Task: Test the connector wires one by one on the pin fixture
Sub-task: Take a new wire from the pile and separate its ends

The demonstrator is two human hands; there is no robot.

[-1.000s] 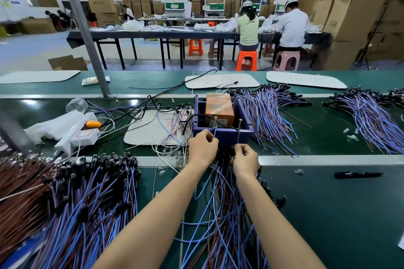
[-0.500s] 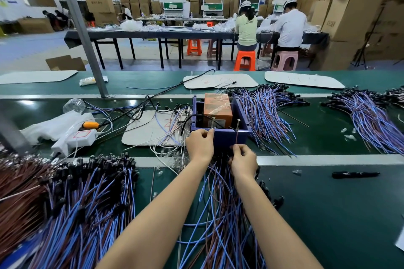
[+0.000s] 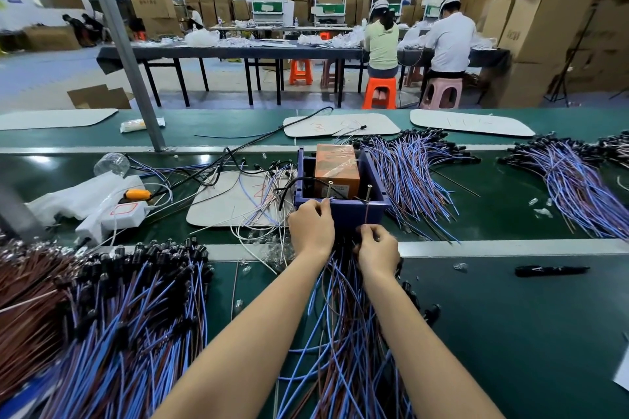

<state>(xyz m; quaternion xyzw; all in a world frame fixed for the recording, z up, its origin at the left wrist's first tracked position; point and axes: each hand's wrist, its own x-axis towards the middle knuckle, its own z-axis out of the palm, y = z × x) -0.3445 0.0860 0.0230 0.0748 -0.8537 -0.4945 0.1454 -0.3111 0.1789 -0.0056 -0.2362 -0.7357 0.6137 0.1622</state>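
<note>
Left hand [image 3: 311, 225] pinches a wire end [image 3: 326, 203] at the blue plastic pin fixture [image 3: 343, 213] ahead; right hand [image 3: 377, 249], a thin brown wire [image 3: 366, 214]. We judge them limp: grip near tips.

Black marker [image 3: 551, 270] on green belt [image 3: 510, 333], orange stool [image 3: 379, 92], stacked cardboard boxes [image 3: 544, 20]

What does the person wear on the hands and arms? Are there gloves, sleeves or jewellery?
The left hand and right hand are bare: no gloves, and no ring, watch or wristband that I can see. The left forearm and right forearm are bare too; no sleeve comes into view. No markings show.
</note>
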